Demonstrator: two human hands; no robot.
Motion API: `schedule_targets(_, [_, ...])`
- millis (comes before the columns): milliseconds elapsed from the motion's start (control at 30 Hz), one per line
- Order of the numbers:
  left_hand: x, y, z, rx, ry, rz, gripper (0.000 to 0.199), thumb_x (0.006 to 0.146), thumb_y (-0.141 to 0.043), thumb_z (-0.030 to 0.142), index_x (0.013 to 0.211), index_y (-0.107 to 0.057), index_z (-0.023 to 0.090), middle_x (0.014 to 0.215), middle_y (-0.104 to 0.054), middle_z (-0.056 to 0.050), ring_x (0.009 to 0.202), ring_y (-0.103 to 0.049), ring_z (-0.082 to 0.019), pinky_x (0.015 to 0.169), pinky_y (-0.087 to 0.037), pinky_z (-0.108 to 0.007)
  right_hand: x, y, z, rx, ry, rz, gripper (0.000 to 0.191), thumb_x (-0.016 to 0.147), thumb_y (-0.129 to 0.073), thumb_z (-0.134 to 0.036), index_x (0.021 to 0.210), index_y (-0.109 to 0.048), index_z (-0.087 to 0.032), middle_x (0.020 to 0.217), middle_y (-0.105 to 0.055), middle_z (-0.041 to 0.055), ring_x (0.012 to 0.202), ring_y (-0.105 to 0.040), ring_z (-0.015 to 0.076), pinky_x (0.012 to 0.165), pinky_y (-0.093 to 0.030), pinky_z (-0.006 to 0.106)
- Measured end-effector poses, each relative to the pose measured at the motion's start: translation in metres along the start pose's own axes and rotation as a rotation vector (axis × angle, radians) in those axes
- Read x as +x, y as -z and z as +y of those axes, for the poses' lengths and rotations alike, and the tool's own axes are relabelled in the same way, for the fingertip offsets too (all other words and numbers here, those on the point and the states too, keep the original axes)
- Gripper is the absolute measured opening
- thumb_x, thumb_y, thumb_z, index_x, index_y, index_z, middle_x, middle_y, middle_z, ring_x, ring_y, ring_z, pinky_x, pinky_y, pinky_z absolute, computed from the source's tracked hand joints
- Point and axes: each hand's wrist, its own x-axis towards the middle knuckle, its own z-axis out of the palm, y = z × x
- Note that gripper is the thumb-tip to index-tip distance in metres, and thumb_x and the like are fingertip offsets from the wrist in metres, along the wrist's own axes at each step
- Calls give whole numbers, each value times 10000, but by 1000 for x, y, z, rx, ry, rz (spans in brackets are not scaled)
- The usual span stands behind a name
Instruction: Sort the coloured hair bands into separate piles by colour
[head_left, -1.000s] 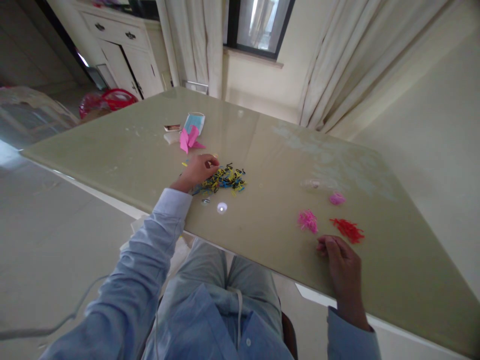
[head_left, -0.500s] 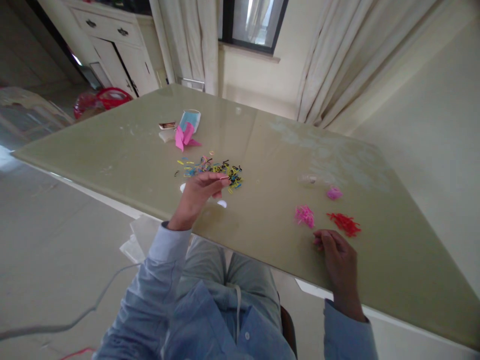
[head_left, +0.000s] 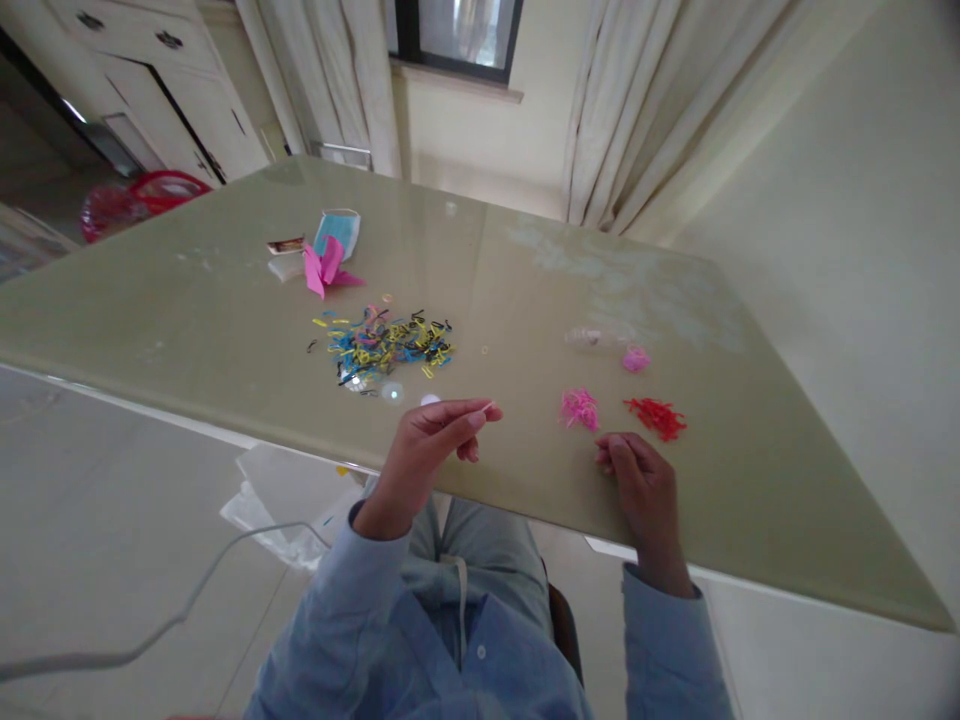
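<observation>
Sml pale-pink piece (head_left: 489,407), mostly hidden, pinched in L hand (head_left: 435,445); loose pink pile (head_left: 580,409) nr R hand (head_left: 641,478).

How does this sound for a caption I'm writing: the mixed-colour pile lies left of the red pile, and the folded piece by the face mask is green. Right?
Not quite: the folded piece by the face mask is pink, not green, as the head view shows. The mixed-colour pile lies left of the red pile.

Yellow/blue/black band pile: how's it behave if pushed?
The band pile would likely spread rather than slide as one: a black band lies loose off its left edge. Its pieces look light and probably floppy, being thin and curved.
</observation>
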Motion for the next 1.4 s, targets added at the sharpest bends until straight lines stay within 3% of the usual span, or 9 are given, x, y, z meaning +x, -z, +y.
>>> schedule_targets(400, [7, -27, -12, -25, 74, -17, 332, 658, -898, 321, 920, -788, 148, 867, -803, -107, 548, -599, -82, 475, -461, -181, 0, 0, 3, 5, 13, -23, 325, 912, -526, -421, 762, -688, -182, 653, -649, 11, 601, -578, 150, 605, -449, 262])
schedule_targets(667, [21, -47, -30, 120, 77, -49, 337, 632, -889, 394, 847, -806, 148, 782, -784, -70, 542, -549, -80, 499, -466, -209, 0, -1, 4, 3, 24, -32, 319, 922, -524, -412, 772, -688, -185, 658, -647, 6, 608, -580, 151, 607, -441, 265])
schedule_targets(800, [32, -59, -39, 184, 51, -94, 303, 683, -845, 390, 842, -792, 138, 785, -778, -68, 530, -566, -86, 504, -479, -218, 0, -1, 3, -2, 36, -32, 312, 923, -521, -401, 769, -687, -186, 660, -644, 0, 612, -579, 148, 618, -442, 265])
schedule_targets(1000, [52, -76, -53, 464, -99, -131, 150, 837, -686, 222, 940, -765, 147, 920, -787, -76, 619, -683, -127, 582, -540, -232, 0, -2, 3, 12, 15, -42, 312, 921, -522, -413, 788, -694, -189, 660, -645, 1, 619, -586, 153, 626, -449, 269])
schedule_targets(1133, [62, -89, -59, 784, -230, -162, 226, 900, -621, 182, 1081, -756, 187, 1074, -785, -80, 849, -741, -187, 789, -573, -293, -1, -2, 3, 23, 10, -41, 318, 924, -519, -420, 789, -693, -190, 663, -646, 3, 620, -588, 153, 619, -448, 267])
schedule_targets(1233, [64, -98, -62, 1007, -255, -191, 281, 913, -622, 201, 1169, -738, 208, 1128, -776, -84, 945, -734, -216, 890, -547, -322, -1, -2, 2, 22, 15, -38, 316, 926, -522, -414, 790, -697, -189, 662, -644, 2, 619, -587, 151, 616, -445, 263])
schedule_targets(1400, [62, -92, -59, 997, -260, -191, 279, 913, -625, 218, 1168, -737, 223, 1121, -778, -57, 826, -714, -179, 844, -537, -286, -1, -1, 3, 21, 1, -45, 309, 925, -532, -413, 793, -699, -188, 662, -645, 0, 623, -597, 153, 625, -449, 263])
